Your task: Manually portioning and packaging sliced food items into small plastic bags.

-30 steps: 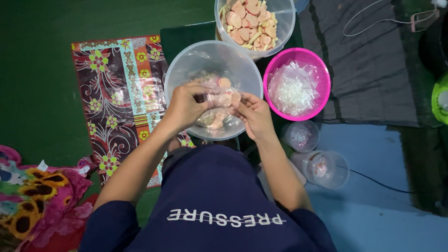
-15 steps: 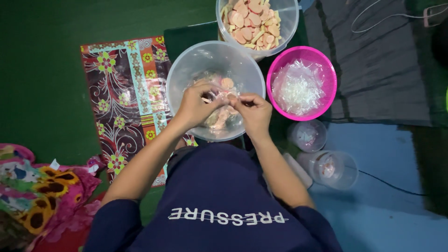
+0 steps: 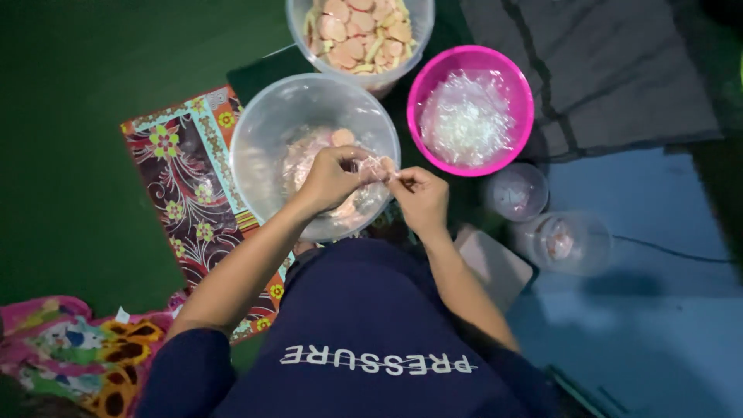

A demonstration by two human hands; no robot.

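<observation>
My left hand (image 3: 331,176) and my right hand (image 3: 419,197) meet over a clear plastic bowl (image 3: 263,135), both pinching a small clear plastic bag of pink round snack pieces (image 3: 375,167). The bowl holds more filled bags (image 3: 309,151) under my left hand. Behind it stands a clear tub of loose pink and yellow snack pieces (image 3: 357,35). To the right is a pink bowl (image 3: 495,66) with empty clear bags inside.
A floral mat (image 3: 190,186) lies on the green floor at left. Two small clear cups (image 3: 517,191) (image 3: 565,242) stand at right on a blue surface. A grey striped cloth (image 3: 611,70) is at back right, a sunflower-patterned fabric (image 3: 85,348) at lower left.
The view has tilted and shifted, so everything sits lower and further left. My hands have drawn closer together at the top of the small bag.
</observation>
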